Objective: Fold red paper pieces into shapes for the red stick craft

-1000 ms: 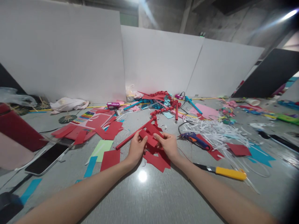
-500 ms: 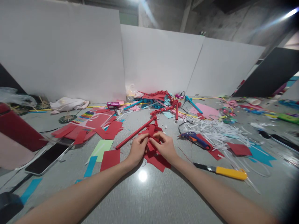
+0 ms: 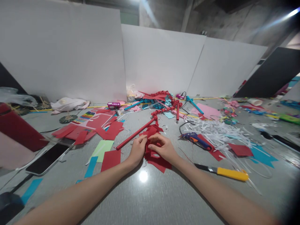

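While forearms (image 3: 82, 190) converge, left hand (image 3: 137, 151) pinching red paper (image 3: 152, 132), right hand (image 3: 165, 148) curled alongside, grip unclear

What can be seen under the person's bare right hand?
Overlapping cut pieces of red paper show beneath the bare right hand, spread over the grey tabletop. The hand covers part of them, so their number, and anything lying under them, cannot be seen.

Paper piece (image 3: 151, 132) between both hands' fingers (image 3: 141, 141); scraps (image 3: 160, 163) below, nearer side. Tube (image 3: 133, 136) left of fingers, slanting away; chain (image 3: 164, 110) beyond, at tube's far end. Phone (image 3: 50, 157) well left. Glue gun (image 3: 196, 140) right, strips (image 3: 214, 128) behind it, knife (image 3: 232, 174) right and nearer. All on table (image 3: 142, 206).
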Available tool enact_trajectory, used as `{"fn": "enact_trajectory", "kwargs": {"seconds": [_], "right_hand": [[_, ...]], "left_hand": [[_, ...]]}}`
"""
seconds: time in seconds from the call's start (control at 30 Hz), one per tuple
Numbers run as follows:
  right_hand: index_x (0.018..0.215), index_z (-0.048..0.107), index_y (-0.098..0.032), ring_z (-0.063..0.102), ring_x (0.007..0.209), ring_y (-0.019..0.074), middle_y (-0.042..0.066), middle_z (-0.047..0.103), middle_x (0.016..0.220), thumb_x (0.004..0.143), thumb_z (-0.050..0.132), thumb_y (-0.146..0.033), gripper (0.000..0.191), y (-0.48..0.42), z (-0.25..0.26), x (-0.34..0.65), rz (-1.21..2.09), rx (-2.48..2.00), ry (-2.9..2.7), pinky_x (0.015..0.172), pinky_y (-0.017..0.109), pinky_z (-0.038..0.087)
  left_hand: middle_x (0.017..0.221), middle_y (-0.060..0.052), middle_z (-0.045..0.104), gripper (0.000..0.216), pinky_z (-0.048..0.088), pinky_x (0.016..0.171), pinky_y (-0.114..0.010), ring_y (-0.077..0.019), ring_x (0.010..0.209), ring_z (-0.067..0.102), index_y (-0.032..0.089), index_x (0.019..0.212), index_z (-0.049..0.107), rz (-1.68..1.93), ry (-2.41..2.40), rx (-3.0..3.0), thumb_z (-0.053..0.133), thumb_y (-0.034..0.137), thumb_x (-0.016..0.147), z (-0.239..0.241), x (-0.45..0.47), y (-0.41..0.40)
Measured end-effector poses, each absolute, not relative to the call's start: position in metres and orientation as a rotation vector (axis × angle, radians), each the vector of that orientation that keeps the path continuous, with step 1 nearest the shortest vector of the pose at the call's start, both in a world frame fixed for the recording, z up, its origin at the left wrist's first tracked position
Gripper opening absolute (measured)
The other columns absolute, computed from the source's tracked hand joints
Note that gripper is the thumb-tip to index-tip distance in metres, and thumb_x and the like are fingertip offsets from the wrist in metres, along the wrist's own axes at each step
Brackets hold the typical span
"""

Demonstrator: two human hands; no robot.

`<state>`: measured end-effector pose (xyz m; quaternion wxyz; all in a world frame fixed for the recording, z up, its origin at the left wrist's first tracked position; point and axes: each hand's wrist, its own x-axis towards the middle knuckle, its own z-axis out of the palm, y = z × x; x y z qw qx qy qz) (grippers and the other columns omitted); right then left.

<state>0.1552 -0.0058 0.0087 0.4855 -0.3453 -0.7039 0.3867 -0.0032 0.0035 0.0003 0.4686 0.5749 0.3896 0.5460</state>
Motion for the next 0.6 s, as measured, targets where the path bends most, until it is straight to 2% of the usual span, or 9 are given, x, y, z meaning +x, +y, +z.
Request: {"fn": "enact_trajectory", "kwargs": {"seconds": [0.1,0.3,0.47,0.6], "right_hand": [[0.103,0.071,-0.024,0.066,0.088,0.0204,0.004,0.070,0.095,0.085,0.076,-0.033,0.022,-0.004,0.009,0.155,0.936,-0.857,-1.721,0.082,0.035,0.054],[0.092,0.065,-0.021,0.059,0.076,0.0174,0.002,0.063,0.084,0.095,0.063,-0.031,0.010,-0.005,0.008,0.157,0.776,-0.898,-1.742,0.072,0.030,0.048],[0.089,0.059,-0.021,0.056,0.079,0.0178,0.002,0.059,0.086,0.095,0.059,-0.026,0.007,-0.003,0.004,0.159,0.668,-0.890,-1.669,0.074,0.030,0.046],[0.087,0.055,-0.021,0.053,0.078,0.0181,0.001,0.055,0.084,0.092,0.058,-0.021,0.006,-0.003,0.004,0.159,0.512,-0.911,-1.620,0.074,0.031,0.044]], "left_hand": [[0.091,-0.008,0.074,0.025,0.048,0.082,-0.030,-0.0211,0.086,0.063,0.015,0.084,0.073,1.336,0.953,1.403,0.051,0.025,0.088,0.001,-0.003,0.003],[0.098,-0.007,0.072,0.027,0.049,0.085,-0.031,-0.0212,0.091,0.065,0.017,0.098,0.074,1.397,1.012,1.415,0.049,0.026,0.093,-0.004,-0.004,0.004],[0.118,-0.008,0.066,0.027,0.042,0.104,-0.037,-0.0232,0.115,0.059,0.021,0.115,0.068,1.622,1.317,1.407,0.049,0.024,0.097,-0.012,-0.008,0.008],[0.120,-0.007,0.064,0.023,0.042,0.105,-0.038,-0.0234,0.117,0.058,0.022,0.115,0.063,1.644,1.339,1.355,0.048,0.024,0.097,-0.012,-0.009,0.009]]}}
